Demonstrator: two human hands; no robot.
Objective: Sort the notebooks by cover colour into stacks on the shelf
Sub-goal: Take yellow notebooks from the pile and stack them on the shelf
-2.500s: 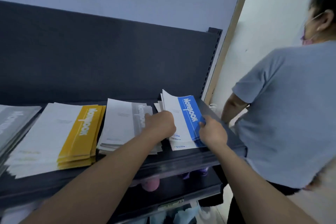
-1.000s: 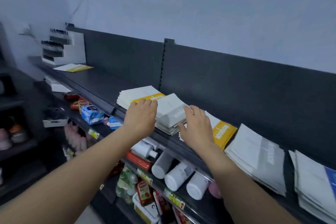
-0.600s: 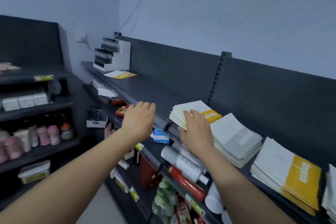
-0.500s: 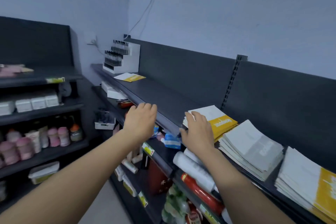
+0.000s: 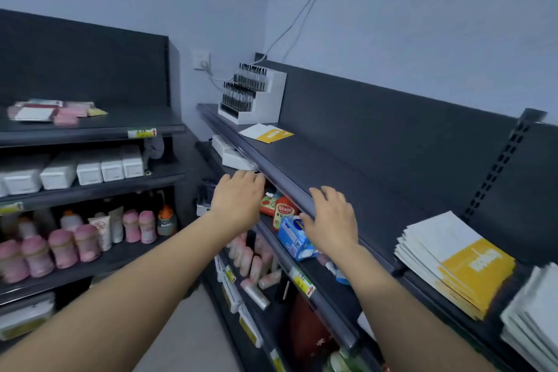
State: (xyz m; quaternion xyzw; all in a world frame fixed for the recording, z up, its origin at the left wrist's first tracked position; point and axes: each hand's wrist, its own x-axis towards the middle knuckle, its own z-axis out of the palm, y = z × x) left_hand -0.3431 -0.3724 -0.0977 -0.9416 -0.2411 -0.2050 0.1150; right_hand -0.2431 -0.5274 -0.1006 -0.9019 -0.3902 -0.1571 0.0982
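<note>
A stack of yellow-and-white notebooks (image 5: 456, 263) lies on the dark top shelf (image 5: 338, 166) at the right. Beside it, at the frame's right edge, sits a stack of grey-white notebooks (image 5: 534, 323). One lone yellow-and-white notebook (image 5: 267, 132) lies far down the shelf at the left end. My left hand (image 5: 238, 199) hovers in front of the shelf's front edge, fingers apart, holding nothing. My right hand (image 5: 330, 220) is spread over the shelf's front edge, also with nothing in it.
A white display rack of small dark bottles (image 5: 252, 93) stands at the shelf's far left end. Lower shelves hold packets, tubes and a blue pack (image 5: 294, 237). A second shelving unit (image 5: 90, 130) at the left carries white boxes and pink bottles.
The view has swung left along the shelf, away from the blue notebook stack and the other person. Both hands have let go of the notebooks and moved left, past the stacks.
</note>
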